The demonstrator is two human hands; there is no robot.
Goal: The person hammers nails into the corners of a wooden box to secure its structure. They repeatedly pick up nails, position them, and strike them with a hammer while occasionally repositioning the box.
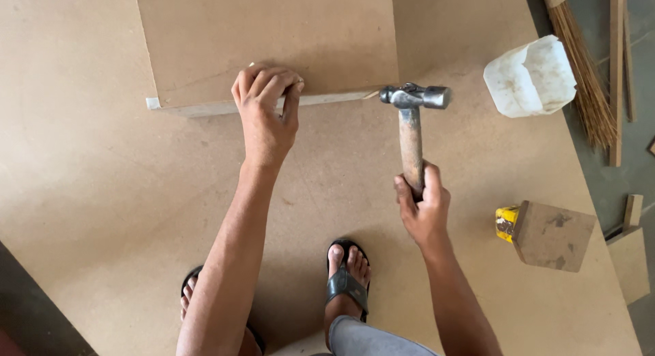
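My left hand (266,110) presses down on the near edge of a brown fibreboard panel (273,35), fingers curled over its top and thumb against the pale front edge (198,108). My right hand (423,206) grips the wooden handle of a hammer (411,134). The hammer's steel head (416,96) sits right at the panel's near right corner, touching or almost touching it. The panel stands raised on a large fibreboard sheet (102,192) that covers the floor.
A white cut-open plastic container (532,76) lies at the right. A yellow can topped by a small square board (549,234) stands near my right hand. A broom (580,69) and wooden strips (617,76) lie at the far right. My sandalled feet (346,274) are below.
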